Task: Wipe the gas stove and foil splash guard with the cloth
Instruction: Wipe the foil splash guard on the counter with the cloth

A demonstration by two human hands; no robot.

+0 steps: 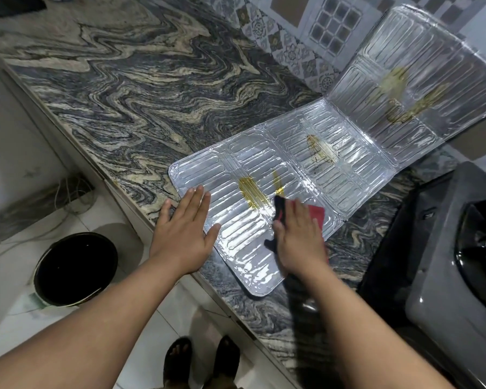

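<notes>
Left hand (186, 236) flat on foil guard (306, 153); right hand (300, 240) presses cloth (316, 213), fingers straight

Single head cam, wide-angle, looking steeply down and forward from above the surface (141, 88) edge. Close range: forearms enter from the bottom, floor left of the surface, wall tiles beyond it at the top. No second view.

I stand in a home kitchen. A veined granite counter (141, 88) meets patterned wall tiles (281, 37). A gas stove (443, 248) sits at its right edge.
</notes>
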